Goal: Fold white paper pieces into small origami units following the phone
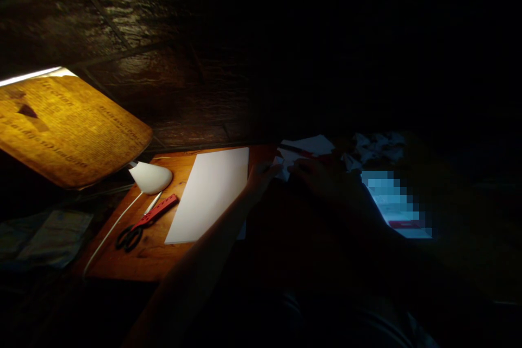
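My left hand (261,175) and my right hand (308,173) meet over the dark part of the wooden table. Between their closed fingers is a small piece of folded white paper (284,168). Its exact shape is hard to make out in the dim light. Just beyond my hands lie more white paper pieces (312,145), with a dark narrow strip across them. Left of my left hand lies a stack of white paper sheets (216,190), partly covered by my left forearm.
A lamp with a printed yellow shade (73,130) and white base (153,176) stands at left. Near it lie black-handled scissors (129,237) with a red perforated strip (159,210). At right are several crumpled or folded white papers (377,148) and a lit screen (387,196).
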A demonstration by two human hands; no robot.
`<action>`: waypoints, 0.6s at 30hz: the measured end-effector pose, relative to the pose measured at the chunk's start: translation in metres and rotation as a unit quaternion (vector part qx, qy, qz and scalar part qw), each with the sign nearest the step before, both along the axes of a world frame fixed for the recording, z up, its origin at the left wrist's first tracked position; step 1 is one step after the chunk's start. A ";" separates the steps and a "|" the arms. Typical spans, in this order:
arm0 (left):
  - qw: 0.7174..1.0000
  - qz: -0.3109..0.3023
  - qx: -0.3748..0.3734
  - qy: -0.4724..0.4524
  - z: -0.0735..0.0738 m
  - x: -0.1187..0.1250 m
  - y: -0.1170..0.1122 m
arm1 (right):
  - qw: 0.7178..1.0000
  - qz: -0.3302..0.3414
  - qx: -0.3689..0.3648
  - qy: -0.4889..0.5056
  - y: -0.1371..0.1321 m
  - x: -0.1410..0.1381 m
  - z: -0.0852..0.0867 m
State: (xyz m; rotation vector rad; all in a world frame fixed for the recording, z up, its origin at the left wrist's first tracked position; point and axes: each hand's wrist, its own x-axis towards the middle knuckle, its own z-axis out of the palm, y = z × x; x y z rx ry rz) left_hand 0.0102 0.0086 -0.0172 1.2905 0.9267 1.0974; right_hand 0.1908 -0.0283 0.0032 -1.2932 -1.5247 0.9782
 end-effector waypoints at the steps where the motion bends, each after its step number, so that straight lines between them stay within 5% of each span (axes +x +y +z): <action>1: 1.000 0.000 -0.007 -0.015 0.000 0.000 -0.001 | 1.000 -0.002 -0.006 -0.003 -0.001 -0.001 0.002; 9: 1.000 -0.003 0.007 0.008 0.001 -0.001 -0.001 | 0.999 -0.039 -0.002 -0.017 -0.012 -0.001 0.020; 18: 1.000 0.003 0.019 0.024 0.004 -0.001 -0.003 | 1.000 0.001 0.018 -0.026 0.001 0.002 -0.004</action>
